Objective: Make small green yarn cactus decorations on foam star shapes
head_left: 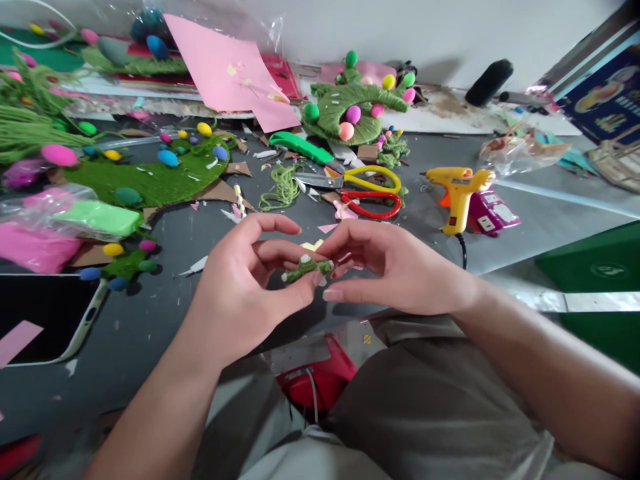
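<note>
A small green yarn-wrapped piece (306,268) with white tips is pinched between the thumb and fingers of my left hand (240,287), just above the table's front edge. From the other side my right hand (400,267) reaches in. Its bent forefinger is at the right tip of the piece, while its thumb stands apart below. Behind the fingers lies a pale yellow paper scrap (313,246). Scissors (373,190) with one yellow and one red handle rest beyond my hands, beside a green utility knife (303,148) and a tangle of green yarn (281,187).
A yellow glue gun (460,190) stands on the right by a purple box (494,212). Green yarn-covered shapes (150,170) with coloured balls lie left and at the back. Near the left edge are a phone (47,313) and bagged pink clay (40,247). Pink paper (215,67) leans behind.
</note>
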Demonstrator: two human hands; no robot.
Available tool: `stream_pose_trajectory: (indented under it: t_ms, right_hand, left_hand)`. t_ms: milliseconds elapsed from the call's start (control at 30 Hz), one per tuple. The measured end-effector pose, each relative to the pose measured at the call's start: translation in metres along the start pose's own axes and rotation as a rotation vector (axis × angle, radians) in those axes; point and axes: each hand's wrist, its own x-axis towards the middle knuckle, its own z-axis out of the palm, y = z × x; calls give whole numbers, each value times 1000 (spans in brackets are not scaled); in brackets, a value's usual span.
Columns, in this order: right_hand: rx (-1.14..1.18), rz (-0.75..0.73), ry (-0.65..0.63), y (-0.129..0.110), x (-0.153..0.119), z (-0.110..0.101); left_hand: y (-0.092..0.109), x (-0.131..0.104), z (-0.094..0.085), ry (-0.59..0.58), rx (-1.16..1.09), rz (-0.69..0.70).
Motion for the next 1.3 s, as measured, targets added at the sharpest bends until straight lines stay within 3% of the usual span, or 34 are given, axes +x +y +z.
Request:
stream_pose_trajectory:
  t_ms: [167,400,533,667,900,1133,1300]
  right_hand:
    - [-10,41,118,-5,3,5]
    - [40,9,148,-4,6,11]
    - [-65,-43,214,-5,4,14]
    - [-168,-22,210,-10,1,12]
    - [-55,-25,227,-7,6,18]
    - [-474,-222,311,0,5,24]
    - [-231,-91,311,-3,6,25]
  left_hand:
    - [3,0,3,21,28,-25]
    - [-1,-1,2,53,-4,6]
    - [2,0,0,62,-49,-10]
    - [4,1,1,77,-60,-13]
    - [2,1,2,88,-55,-17]
    - [2,3,0,119,-135,-55]
    - [4,2,0,117,-136,-47]
